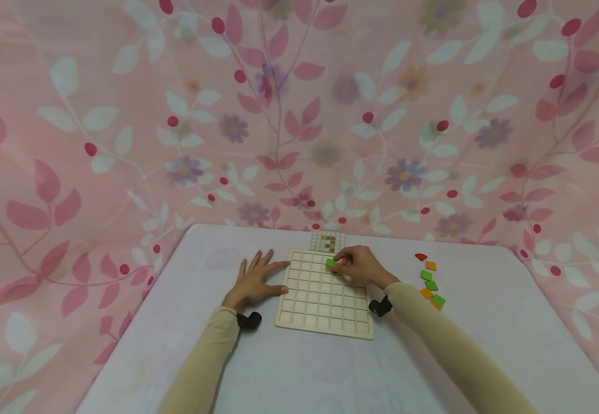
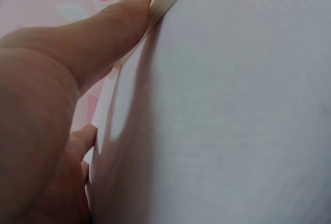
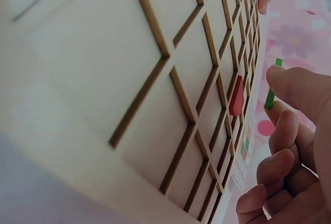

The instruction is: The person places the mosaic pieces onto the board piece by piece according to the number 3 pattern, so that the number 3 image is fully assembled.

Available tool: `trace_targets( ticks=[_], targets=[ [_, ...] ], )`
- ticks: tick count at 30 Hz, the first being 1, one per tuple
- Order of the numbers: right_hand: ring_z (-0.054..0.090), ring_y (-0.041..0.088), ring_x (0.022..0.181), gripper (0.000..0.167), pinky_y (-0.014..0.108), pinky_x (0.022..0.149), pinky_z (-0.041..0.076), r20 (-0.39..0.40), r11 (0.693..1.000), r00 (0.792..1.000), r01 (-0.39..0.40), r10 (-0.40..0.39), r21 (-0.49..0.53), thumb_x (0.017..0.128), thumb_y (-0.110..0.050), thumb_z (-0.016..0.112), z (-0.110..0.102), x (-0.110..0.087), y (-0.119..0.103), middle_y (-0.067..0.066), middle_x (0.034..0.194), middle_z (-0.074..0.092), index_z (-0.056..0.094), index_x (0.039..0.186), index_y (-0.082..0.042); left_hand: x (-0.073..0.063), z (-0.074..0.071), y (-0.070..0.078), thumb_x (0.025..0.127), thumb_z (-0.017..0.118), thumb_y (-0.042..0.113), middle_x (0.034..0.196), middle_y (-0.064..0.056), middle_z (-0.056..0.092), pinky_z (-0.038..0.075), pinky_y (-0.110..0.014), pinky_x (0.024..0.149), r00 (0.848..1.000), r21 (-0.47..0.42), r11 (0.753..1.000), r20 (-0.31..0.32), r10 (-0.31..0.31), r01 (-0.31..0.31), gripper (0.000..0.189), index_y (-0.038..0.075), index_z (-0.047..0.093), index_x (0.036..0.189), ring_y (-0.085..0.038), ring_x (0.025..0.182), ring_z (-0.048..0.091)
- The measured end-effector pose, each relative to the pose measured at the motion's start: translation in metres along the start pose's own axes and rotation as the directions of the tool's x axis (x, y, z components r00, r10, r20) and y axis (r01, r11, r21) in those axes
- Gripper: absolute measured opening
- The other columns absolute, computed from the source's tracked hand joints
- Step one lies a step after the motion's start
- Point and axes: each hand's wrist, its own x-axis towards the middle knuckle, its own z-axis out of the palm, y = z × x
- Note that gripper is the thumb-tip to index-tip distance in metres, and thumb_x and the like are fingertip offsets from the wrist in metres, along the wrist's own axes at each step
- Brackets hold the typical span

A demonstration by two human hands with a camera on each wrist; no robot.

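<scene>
My right hand (image 1: 359, 265) pinches a green square tile (image 1: 331, 263) between thumb and fingers, above the back part of a pale wooden grid board (image 1: 306, 329). In the right wrist view the green tile (image 3: 273, 83) appears edge-on, held above the board's surface. A red piece (image 3: 237, 97) sits in one of the board's cells there; the right hand mostly hides it in the head view. My left hand (image 1: 255, 282) rests at the board's left side with its fingers spread. Its thumb (image 2: 116, 27) presses against the board's edge.
A small card with a coloured grid pattern (image 1: 316, 242) lies just behind the board. To the right, a red rounded piece (image 1: 420, 257) lies with several loose green tiles (image 1: 426, 275) and orange tiles (image 1: 431, 265) on the white-covered table (image 1: 485, 322). A floral curtain (image 1: 299, 115) hangs behind.
</scene>
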Motion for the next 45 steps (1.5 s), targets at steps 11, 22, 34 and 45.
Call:
trace_targets(
  ticks=[11,22,34,45],
  targets=[
    [0.056,0.01,0.073,0.022,0.025,0.069,0.048,0.012,1.0,1.0,-0.026,0.026,0.006,0.089,-0.022,0.088,0.009,0.007,0.001,-0.002,0.081,0.071,0.081,0.103,-0.006,0.0,-0.001,0.001,0.09,0.079,0.057,0.179,-0.012,0.015,-0.008,-0.073,0.126,1.0,-0.013,1.0,-0.006,-0.009,0.009,0.076,0.035,0.051,0.158,-0.042,0.166,0.0],
    [0.06,0.011,0.075,0.015,0.027,0.075,0.051,0.012,0.997,0.998,-0.057,0.056,0.055,0.088,-0.015,0.087,0.014,0.006,0.0,-0.001,0.082,0.072,0.082,0.101,-0.008,0.0,0.001,0.001,0.09,0.078,0.059,0.18,-0.008,0.013,-0.011,-0.071,0.127,1.0,-0.018,0.999,0.002,-0.029,0.029,0.076,0.039,0.051,0.158,-0.039,0.167,-0.003],
    [0.059,0.011,0.076,0.012,0.026,0.072,0.05,0.022,0.997,0.997,-0.071,0.07,0.041,0.089,-0.018,0.087,0.015,0.01,0.004,-0.002,0.084,0.072,0.083,0.099,-0.012,0.0,-0.002,0.002,0.091,0.079,0.055,0.18,-0.011,0.013,-0.011,-0.07,0.127,1.0,-0.017,0.999,0.01,-0.029,0.029,0.077,0.035,0.05,0.159,-0.042,0.166,-0.002],
    [0.06,0.011,0.076,0.012,0.026,0.072,0.051,0.044,0.994,0.995,-0.089,0.086,0.061,0.09,-0.022,0.086,0.015,0.01,0.011,-0.003,0.087,0.073,0.084,0.099,-0.015,-0.001,-0.003,0.004,0.09,0.079,0.056,0.179,-0.011,0.013,-0.01,-0.071,0.127,0.999,-0.014,0.999,0.009,-0.031,0.031,0.077,0.035,0.051,0.159,-0.041,0.166,-0.001]
  ],
)
